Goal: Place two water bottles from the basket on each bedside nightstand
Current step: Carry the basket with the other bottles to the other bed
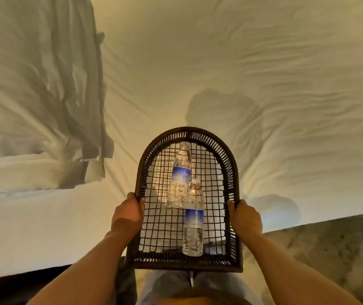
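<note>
Two bottles [186, 194] lie in the basket [141, 164], seemingly above the bed [264, 73].

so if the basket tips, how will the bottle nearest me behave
The nearer bottle lies on its side in the basket, so it would probably roll. It looks full, so likely heavy for its size. Its smooth plastic may slide on the open weave.

Bare forearms, no sleeves — pale grey-blue trousers [169, 282] below, an orange garment edge [189, 301] at the waist

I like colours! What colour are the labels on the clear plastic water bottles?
Blue fading to white, on both clear plastic water bottles, seen in the head view.
</note>
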